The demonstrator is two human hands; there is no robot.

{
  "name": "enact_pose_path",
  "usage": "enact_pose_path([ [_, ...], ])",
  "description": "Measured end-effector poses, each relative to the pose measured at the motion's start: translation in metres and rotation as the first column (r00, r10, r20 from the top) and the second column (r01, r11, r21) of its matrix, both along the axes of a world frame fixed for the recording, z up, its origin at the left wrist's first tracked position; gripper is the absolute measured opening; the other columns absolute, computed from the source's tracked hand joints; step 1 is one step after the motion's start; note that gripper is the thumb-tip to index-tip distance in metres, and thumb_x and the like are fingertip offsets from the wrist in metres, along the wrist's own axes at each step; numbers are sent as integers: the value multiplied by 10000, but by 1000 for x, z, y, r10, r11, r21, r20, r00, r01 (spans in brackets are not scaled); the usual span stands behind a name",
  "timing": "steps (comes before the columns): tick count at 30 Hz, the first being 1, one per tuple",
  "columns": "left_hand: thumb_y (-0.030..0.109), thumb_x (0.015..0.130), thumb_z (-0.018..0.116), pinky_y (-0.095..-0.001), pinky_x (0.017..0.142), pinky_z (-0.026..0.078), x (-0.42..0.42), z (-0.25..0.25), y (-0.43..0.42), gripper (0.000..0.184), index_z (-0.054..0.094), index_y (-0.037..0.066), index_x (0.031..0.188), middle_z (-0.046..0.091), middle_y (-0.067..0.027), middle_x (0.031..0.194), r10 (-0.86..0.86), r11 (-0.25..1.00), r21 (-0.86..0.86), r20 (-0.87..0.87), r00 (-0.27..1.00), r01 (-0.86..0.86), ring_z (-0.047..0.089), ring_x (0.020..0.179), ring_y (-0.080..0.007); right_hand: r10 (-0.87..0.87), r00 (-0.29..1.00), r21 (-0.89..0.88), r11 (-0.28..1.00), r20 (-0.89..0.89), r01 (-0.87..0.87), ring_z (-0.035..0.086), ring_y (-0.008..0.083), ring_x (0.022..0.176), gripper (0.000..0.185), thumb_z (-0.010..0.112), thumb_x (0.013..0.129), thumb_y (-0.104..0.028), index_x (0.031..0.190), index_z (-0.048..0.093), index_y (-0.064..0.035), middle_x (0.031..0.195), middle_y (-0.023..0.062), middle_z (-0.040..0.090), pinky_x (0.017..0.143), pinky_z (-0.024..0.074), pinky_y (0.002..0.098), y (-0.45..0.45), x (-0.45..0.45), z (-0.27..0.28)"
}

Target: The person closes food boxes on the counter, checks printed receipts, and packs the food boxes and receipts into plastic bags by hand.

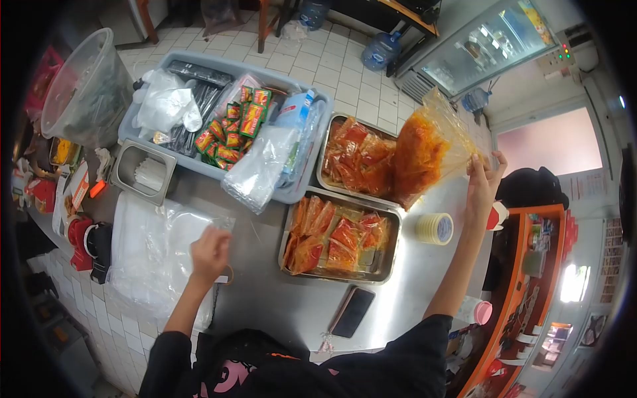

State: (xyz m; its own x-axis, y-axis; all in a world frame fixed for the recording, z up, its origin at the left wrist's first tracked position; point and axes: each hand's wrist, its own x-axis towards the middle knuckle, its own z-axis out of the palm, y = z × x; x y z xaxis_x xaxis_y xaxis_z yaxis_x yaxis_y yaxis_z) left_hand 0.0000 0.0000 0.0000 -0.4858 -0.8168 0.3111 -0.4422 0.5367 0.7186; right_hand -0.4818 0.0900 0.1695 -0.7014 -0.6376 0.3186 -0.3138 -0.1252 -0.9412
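Observation:
My right hand (483,178) is raised at the right, its fingers closed on the gathered end of a clear plastic bag (424,156) filled with orange-red food. The bag hangs tilted over the right end of the back metal tray (324,174), where several packed bags of red food (361,151) lie. In front of that stands a second metal tray (345,270) with more flat bags of red food (346,242). My left hand (211,252) is curled closed above a stack of clear plastic bags (142,245); whatever its fingers may hold is hidden.
A blue-grey bin (225,174) holds sauce sachets (251,119) and plastic bags. Beside it stand a small metal container (171,174) and a tall clear tub (93,99). Tape rolls (436,228) and a phone (352,312) rest on the steel table (255,305).

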Motion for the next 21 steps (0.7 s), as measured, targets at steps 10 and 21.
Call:
enact_pose_path([
  [10,69,723,583,-373,738,441,-316,-3,-77,243,579,43,965,547,-110,964,-388,732,-366,469,794,574,532,914,-263,-17,998,-60,998,60,20,457,94,681,389,567,838,-6,1113,309,-102,834,70,543,617,351,221,9,-9,-7],
  [21,129,716,581,-363,738,423,-368,-35,-96,197,587,48,896,595,-77,853,-352,695,-318,632,690,645,514,942,-256,34,997,-46,998,75,-31,445,97,668,406,586,825,-58,1116,305,-96,786,50,543,634,337,231,12,-6,-11],
])
